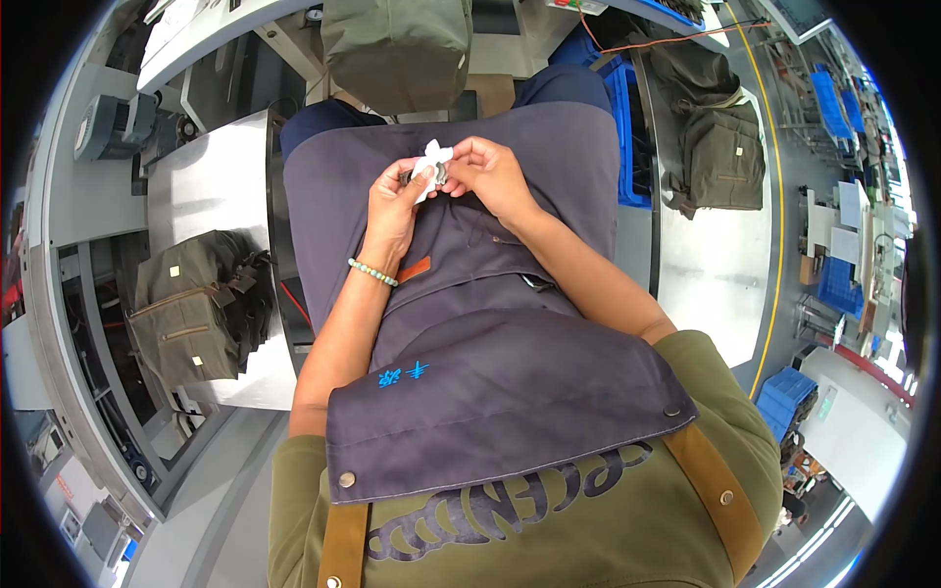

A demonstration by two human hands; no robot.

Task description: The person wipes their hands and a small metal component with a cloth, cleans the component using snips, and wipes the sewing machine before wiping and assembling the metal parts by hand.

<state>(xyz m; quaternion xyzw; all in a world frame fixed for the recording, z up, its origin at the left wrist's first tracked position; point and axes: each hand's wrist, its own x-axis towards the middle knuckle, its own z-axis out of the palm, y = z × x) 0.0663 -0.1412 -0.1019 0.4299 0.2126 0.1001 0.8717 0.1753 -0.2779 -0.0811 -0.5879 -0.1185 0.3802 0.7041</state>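
Note:
Above the lap of the grey apron, both hands meet at a crumpled white piece, tissue or thin cloth. My left hand, with a beaded bracelet at its wrist, is closed and pinches this white piece between thumb and fingers. A small shiny grey part shows beside the white piece; its kind cannot be made out. My right hand is closed in a pinch at the right side of that part. Its fingertips touch there, but what lies between them is hidden.
An olive canvas bag hangs in front of the knees. Another olive backpack lies on the left metal table. More bags lie on the right table, beside a blue crate.

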